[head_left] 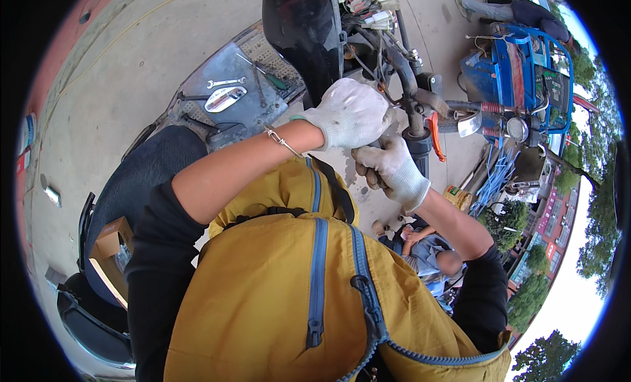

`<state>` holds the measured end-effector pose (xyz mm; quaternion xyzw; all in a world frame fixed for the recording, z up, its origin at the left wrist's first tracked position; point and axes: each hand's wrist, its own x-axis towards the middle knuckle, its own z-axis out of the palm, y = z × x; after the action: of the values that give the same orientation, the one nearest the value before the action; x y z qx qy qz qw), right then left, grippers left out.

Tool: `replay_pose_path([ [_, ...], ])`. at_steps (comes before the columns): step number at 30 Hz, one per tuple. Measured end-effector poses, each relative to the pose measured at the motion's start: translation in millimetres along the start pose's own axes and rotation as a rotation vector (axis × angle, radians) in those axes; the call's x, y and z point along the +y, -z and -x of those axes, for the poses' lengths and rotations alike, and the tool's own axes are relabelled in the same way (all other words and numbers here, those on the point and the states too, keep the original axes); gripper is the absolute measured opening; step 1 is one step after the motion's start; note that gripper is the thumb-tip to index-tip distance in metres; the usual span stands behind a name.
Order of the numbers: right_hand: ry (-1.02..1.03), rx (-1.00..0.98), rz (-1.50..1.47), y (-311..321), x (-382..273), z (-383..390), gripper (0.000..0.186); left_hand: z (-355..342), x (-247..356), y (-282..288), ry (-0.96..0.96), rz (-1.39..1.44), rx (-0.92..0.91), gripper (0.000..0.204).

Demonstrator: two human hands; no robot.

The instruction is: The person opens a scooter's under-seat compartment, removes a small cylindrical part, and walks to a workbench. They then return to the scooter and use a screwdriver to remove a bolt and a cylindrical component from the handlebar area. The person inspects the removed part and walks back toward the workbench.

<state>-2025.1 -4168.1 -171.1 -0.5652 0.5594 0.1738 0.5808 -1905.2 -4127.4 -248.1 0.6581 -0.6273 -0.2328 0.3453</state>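
My left hand point(353, 114), in a white knit glove, is closed beside the handlebar point(409, 86) of a partly dismantled scooter. Just below it my right hand point(396, 173), gloved the same way with darkened fingertips, has its fingers curled. The two hands almost meet. Whatever is between their fingers is hidden. Close to the right hand are a black handlebar grip point(418, 148) and an orange-red lever point(435, 137). Loose wires with white connectors point(379, 17) hang out at the top, next to the black front panel point(303, 37).
On the scooter's footboard point(243, 63) lie an open-end wrench point(227, 83), a mirror point(225, 100) and a green-handled screwdriver point(276, 81). An open cardboard box point(112, 240) sits by the dark seat point(154, 165). Right are a blue three-wheeled cart point(519, 73) and a seated person point(427, 254).
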Motion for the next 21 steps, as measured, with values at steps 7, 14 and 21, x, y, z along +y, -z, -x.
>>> replay_pose_path([
  [7,-0.092,0.018,0.031,3.0,-8.0,6.7,0.021,-3.3,-1.3,0.2,0.042,0.113,-0.082,0.042],
  [14,-0.322,0.027,0.010,6.2,-33.1,14.0,0.018,-5.3,-6.0,-4.3,0.104,0.322,-0.077,0.049],
  [21,-0.334,-0.212,-0.418,22.6,-3.9,4.1,0.033,-3.0,-8.5,-2.2,0.067,0.328,-0.130,0.043],
])
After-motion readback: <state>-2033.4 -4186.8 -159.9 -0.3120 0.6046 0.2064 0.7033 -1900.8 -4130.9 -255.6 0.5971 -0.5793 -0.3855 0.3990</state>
